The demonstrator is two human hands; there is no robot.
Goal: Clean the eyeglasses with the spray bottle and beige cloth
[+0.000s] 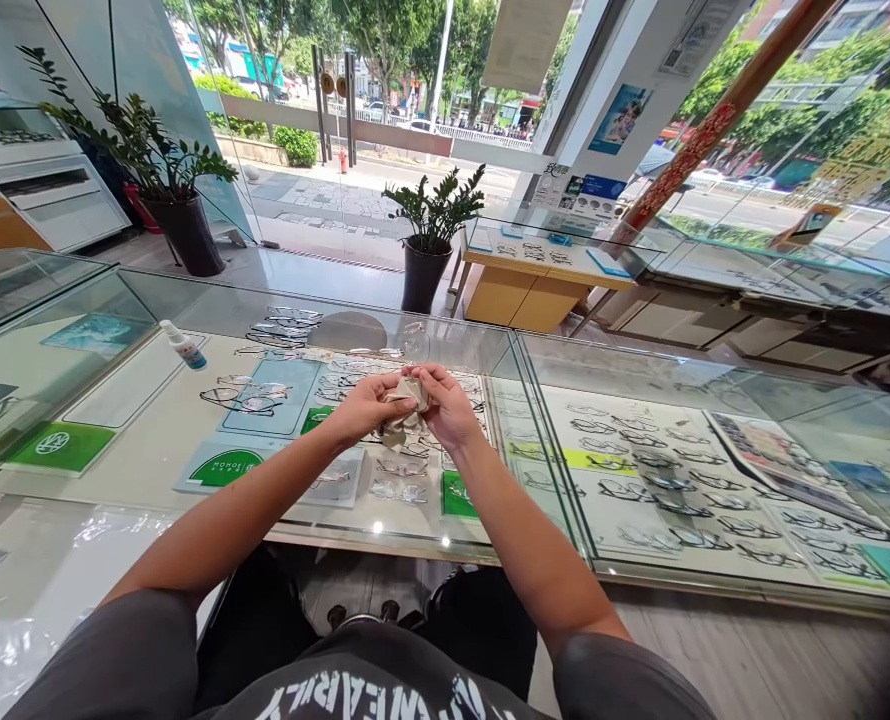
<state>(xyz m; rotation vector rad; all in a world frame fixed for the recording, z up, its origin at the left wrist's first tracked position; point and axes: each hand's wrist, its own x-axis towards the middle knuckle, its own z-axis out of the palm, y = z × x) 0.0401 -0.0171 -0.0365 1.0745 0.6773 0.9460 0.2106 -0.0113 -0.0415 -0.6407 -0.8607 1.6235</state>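
Note:
My left hand (364, 408) and my right hand (449, 408) meet above the glass counter, fingers pinched on a crumpled beige cloth (413, 394). Part of the cloth hangs below the fingers. Whether anything is wrapped inside it cannot be seen. Several eyeglasses (400, 492) are arranged under and around my hands. To the left, more glasses (246, 395) rest over a pale blue panel (306, 385). A small white spray bottle (183, 346) with a blue lower part stands further left on the counter.
A second glass showcase (591, 540) with rows of eyeglasses (662, 480) adjoins on the right. Beyond the counter are two potted plants (424, 265) (186, 225) and a wooden display table (512, 290). Plastic wrap (92, 580) covers a surface at lower left.

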